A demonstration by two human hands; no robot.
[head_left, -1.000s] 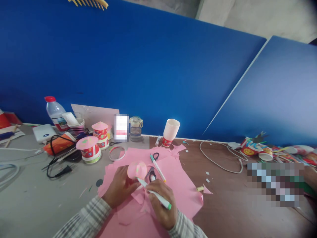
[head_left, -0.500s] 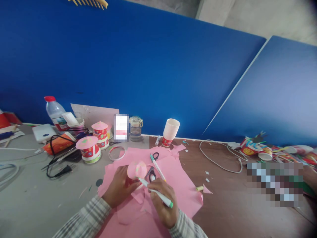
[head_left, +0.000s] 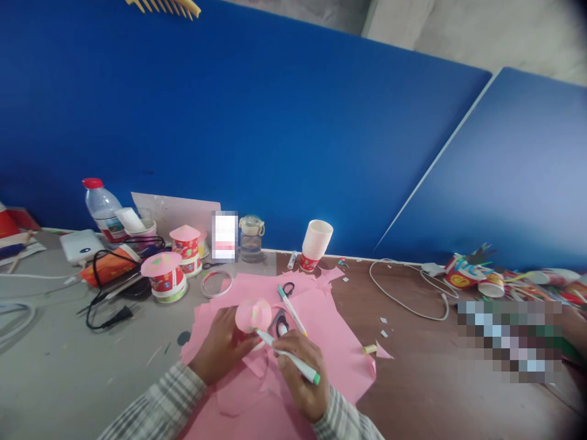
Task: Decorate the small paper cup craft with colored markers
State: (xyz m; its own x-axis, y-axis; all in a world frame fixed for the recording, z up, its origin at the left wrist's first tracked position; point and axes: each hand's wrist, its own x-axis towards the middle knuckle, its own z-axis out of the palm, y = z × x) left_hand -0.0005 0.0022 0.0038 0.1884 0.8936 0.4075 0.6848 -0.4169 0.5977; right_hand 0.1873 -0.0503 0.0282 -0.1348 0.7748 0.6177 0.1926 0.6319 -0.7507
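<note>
My left hand (head_left: pixel 224 347) is closed around a small red-and-white paper cup whose pink paper top (head_left: pixel 254 314) carries green and yellow marks. Most of the cup itself is hidden by my fingers. A white marker with a green end (head_left: pixel 300 365) is gripped in my right hand (head_left: pixel 303 373), its tip at the lower edge of the pink top. Beneath both hands lie sheets of pink paper (head_left: pixel 330 342). Right beside the cup are scissors (head_left: pixel 280 324), partly covered, and a second marker with a teal cap (head_left: pixel 290 308).
Two decorated cups with pink tops, one round (head_left: pixel 167 284) and one cone-shaped (head_left: pixel 185 244), stand at left near a black plug (head_left: pixel 120 316). Behind are a tape roll (head_left: pixel 217 284), a glass jar (head_left: pixel 251 239) and stacked paper cups (head_left: pixel 316 241). Another person's hand (head_left: pixel 575 330) shows at far right.
</note>
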